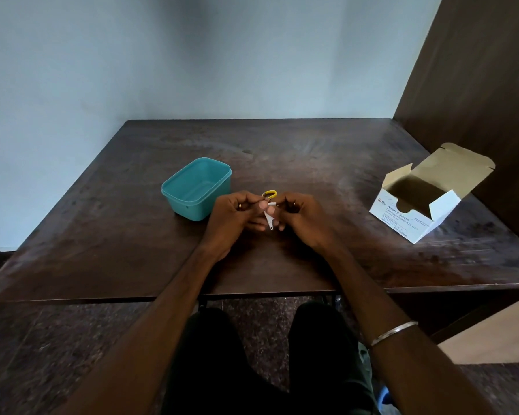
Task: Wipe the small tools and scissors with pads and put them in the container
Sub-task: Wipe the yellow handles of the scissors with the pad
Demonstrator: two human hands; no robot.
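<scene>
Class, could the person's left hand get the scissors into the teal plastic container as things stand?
Probably yes. The open, lidless teal plastic container sits just beside the left hand, which holds the yellow-handled scissors together with the right hand; nothing lies between them.

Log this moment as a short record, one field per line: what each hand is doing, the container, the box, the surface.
left hand: pinches small scissors with a yellow handle loop
right hand: fingers curled at the scissors with a white pad
container: teal, open, no lid in view, left of the hands; contents cannot be told
box: white alcohol swabs carton, flaps open, right side of table
surface: dark wooden table
</scene>
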